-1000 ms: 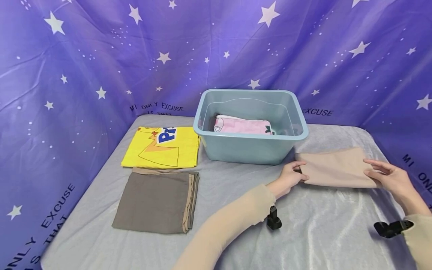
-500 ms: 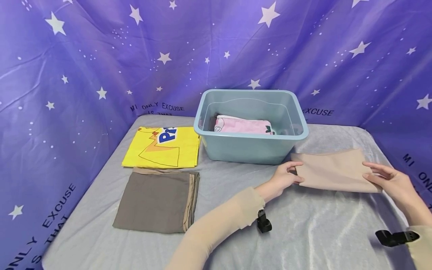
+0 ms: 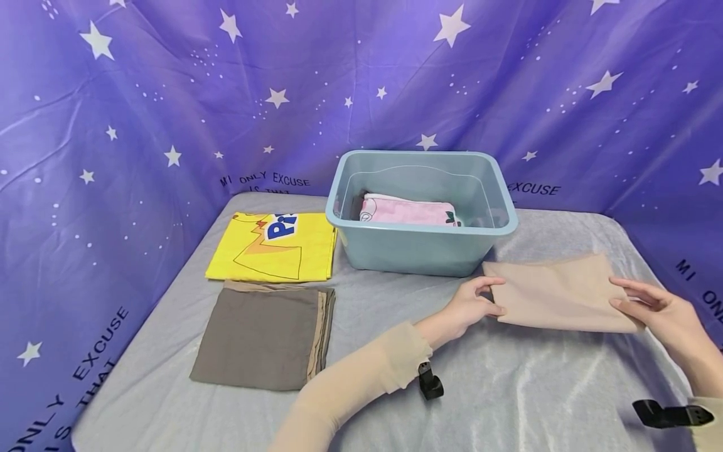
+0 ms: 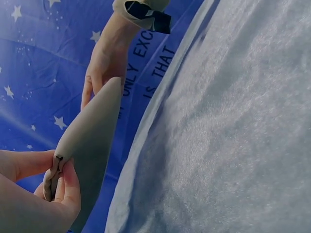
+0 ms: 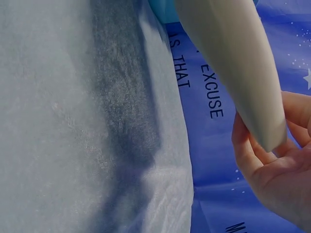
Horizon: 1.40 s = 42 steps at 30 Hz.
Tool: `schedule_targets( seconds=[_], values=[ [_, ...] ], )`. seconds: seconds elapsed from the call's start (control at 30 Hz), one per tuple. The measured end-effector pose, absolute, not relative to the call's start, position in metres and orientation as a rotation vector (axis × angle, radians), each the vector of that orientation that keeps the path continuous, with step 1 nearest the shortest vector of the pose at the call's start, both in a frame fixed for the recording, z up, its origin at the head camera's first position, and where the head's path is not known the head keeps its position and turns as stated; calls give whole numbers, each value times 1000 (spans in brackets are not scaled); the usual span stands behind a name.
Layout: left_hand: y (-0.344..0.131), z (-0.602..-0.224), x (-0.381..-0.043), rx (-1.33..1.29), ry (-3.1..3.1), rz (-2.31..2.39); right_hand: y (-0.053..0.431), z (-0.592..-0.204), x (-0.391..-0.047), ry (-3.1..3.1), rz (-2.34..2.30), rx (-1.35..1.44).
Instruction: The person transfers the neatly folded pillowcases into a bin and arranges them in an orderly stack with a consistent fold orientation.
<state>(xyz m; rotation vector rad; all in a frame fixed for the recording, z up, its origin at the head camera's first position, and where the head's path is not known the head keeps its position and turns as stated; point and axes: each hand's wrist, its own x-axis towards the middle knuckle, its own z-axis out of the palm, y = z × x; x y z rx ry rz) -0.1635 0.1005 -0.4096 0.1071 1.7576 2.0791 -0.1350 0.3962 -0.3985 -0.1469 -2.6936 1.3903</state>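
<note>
A folded beige cloth (image 3: 556, 294) is held between both hands at the right of the head view, off the table. My left hand (image 3: 465, 307) pinches its left edge between thumb and fingers; the left wrist view shows the layered folds of the cloth (image 4: 87, 138) bunched in that grip. At the opposite edge, my right hand (image 3: 666, 317) grips with the thumb on the near face. Seen from the right wrist, the cloth (image 5: 238, 63) hangs over the fingers of the right hand (image 5: 286, 179).
A blue-grey plastic bin (image 3: 415, 251) stands at the back centre, with a folded pink cloth (image 3: 407, 210) and something dark inside. To its left lies a folded yellow printed cloth (image 3: 271, 248). A folded grey-brown cloth (image 3: 257, 339) lies nearer. Everything rests on a grey-covered table (image 3: 508, 402).
Both hands have drawn the beige cloth nearer to the person, and its left end has shifted a little left. The bin and the other cloths have stayed put.
</note>
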Motion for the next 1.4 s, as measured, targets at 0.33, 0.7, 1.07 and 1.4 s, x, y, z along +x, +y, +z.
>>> schedule_targets(
  seconds=[0.33,0.7,1.07,1.4],
  values=[
    [87,-405,-154,177,1662,2093,392,-394,-127,-2702,1393,-118],
    [73,-400,-144,200,1662,2071,383,-388,-121,-2618,1577,-37],
    [49,-398,-137,217,1684,2055,365,-384,-118,-2655,1489,45],
    [25,-399,-132,281,1705,2014,347,-379,-116,-2628,1575,192]
  ],
)
